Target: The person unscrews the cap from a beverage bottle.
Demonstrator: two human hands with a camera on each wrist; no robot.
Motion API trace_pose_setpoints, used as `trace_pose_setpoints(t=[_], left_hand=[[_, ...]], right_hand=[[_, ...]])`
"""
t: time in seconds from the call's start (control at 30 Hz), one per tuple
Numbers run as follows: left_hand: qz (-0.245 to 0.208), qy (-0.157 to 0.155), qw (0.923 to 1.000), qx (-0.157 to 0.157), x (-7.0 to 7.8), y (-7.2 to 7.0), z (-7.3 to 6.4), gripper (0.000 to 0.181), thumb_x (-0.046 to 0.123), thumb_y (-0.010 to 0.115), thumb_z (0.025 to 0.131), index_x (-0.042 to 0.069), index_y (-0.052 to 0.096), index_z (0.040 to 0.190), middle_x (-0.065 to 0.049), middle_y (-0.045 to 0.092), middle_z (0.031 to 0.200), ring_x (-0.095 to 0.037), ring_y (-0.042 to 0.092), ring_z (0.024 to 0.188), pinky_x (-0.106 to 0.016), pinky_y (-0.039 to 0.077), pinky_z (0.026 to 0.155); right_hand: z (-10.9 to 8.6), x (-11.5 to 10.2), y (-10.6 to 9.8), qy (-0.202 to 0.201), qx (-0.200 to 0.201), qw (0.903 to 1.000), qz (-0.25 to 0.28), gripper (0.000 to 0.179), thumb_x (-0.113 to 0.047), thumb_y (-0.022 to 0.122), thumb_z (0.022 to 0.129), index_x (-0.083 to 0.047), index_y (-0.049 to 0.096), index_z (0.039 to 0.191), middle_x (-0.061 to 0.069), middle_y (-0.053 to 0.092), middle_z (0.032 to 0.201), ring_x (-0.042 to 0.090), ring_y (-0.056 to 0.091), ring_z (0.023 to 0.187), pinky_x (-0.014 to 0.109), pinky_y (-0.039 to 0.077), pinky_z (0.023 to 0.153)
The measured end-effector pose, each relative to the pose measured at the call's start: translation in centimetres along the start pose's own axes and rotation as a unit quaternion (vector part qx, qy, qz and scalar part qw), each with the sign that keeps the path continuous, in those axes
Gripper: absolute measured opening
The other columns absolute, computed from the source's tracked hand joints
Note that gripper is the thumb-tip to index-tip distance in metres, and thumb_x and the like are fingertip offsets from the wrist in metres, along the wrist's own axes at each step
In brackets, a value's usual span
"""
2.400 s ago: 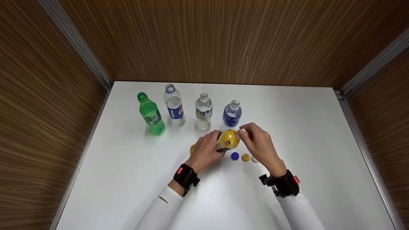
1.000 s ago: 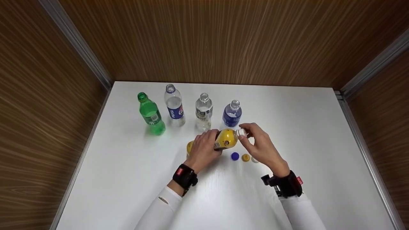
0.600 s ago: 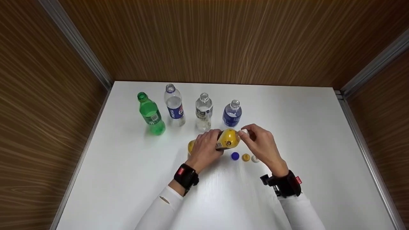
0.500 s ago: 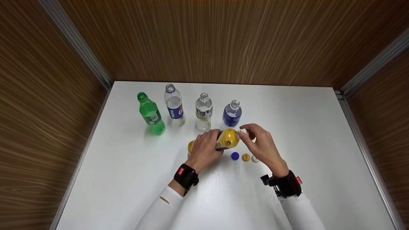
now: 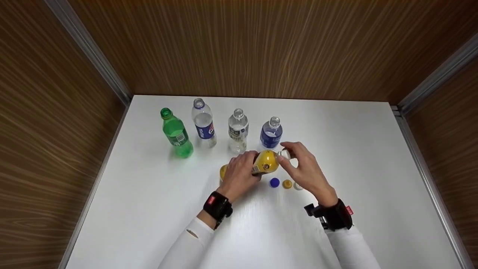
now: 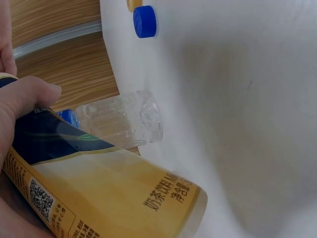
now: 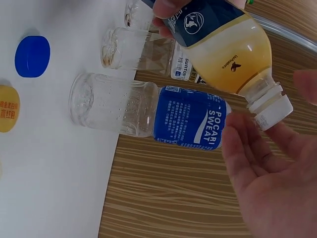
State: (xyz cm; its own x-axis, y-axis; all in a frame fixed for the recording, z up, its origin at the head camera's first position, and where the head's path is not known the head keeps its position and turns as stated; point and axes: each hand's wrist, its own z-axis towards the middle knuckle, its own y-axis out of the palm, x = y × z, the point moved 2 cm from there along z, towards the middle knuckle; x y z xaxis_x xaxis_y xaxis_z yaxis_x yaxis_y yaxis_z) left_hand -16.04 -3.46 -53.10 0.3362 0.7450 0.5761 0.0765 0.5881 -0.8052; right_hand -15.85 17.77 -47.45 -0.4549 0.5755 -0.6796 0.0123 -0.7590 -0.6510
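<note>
My left hand grips a yellow milk tea bottle round its dark blue middle. The bottle lies tilted above the table, neck toward the right. On its neck sits a white bottle cap, with the fingers of my right hand curled at it. In the right wrist view fingertips meet the cap's lower side, while another digit stands slightly apart at the right edge. Just behind the hands stands an uncapped Pocari Sweat bottle. My left thumb lies across the bottle in the left wrist view.
A green bottle, a Pepsi bottle and a clear bottle stand uncapped in a row behind. On the white table lie a blue cap, a yellow cap and a white cap partly behind my right hand.
The right hand's fingers have shifted around the white cap, its index finger lifting slightly, so more of the cap shows. The left hand and the milk tea bottle have barely moved.
</note>
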Motion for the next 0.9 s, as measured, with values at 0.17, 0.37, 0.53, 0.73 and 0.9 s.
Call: trace_pose_setpoints(t=[0.17,0.37,0.53,0.73,0.9], left_hand=[[0.023,0.014,0.9996,0.007,0.19,-0.03,-0.04,0.067,0.020,0.088,0.081,0.009,0.052,0.136,-0.008,0.066,0.124,-0.024,0.063,0.111,-0.043,0.047,0.102],[0.042,0.024,0.9987,0.018,0.09,-0.03,-0.13,0.068,0.021,0.089,0.078,0.008,0.053,0.134,-0.008,0.067,0.121,-0.024,0.064,0.108,-0.043,0.048,0.099],[0.034,0.025,0.9989,0.022,-0.13,0.09,-0.18,0.067,0.019,0.089,0.078,0.007,0.054,0.133,-0.009,0.067,0.120,-0.024,0.064,0.107,-0.042,0.049,0.099],[0.017,0.014,0.9996,0.018,-0.36,-0.04,-0.21,0.065,0.018,0.089,0.078,0.008,0.054,0.132,-0.008,0.067,0.120,-0.024,0.064,0.107,-0.043,0.050,0.099],[0.010,0.007,0.9996,0.024,-0.78,-0.19,-0.23,0.064,0.019,0.089,0.078,0.008,0.055,0.132,-0.008,0.067,0.120,-0.024,0.065,0.107,-0.043,0.050,0.099]], right_hand=[[0.21,-0.14,0.15,0.071,0.016,0.9970,-0.024,0.036,-0.031,0.063,0.104,-0.001,0.067,0.124,0.010,0.069,0.096,0.020,0.063,0.080,0.039,0.052,0.071],[0.21,-0.16,0.14,0.081,0.033,0.9949,-0.050,0.028,-0.030,0.066,0.103,-0.003,0.072,0.107,0.000,0.062,0.073,0.015,0.051,0.061,0.029,0.040,0.055],[0.15,-0.19,0.14,0.055,0.026,0.9975,-0.036,0.024,-0.025,0.068,0.102,-0.003,0.072,0.108,0.000,0.063,0.079,0.013,0.054,0.065,0.028,0.045,0.057],[-0.02,-0.13,0.09,-0.006,0.026,0.9995,-0.018,0.023,-0.017,0.069,0.101,-0.001,0.069,0.118,0.003,0.062,0.092,0.013,0.058,0.080,0.032,0.053,0.070],[-0.09,0.11,-0.05,-0.056,0.051,0.9971,-0.006,0.027,-0.009,0.071,0.098,-0.001,0.066,0.123,0.007,0.062,0.101,0.018,0.057,0.087,0.028,0.052,0.079]])
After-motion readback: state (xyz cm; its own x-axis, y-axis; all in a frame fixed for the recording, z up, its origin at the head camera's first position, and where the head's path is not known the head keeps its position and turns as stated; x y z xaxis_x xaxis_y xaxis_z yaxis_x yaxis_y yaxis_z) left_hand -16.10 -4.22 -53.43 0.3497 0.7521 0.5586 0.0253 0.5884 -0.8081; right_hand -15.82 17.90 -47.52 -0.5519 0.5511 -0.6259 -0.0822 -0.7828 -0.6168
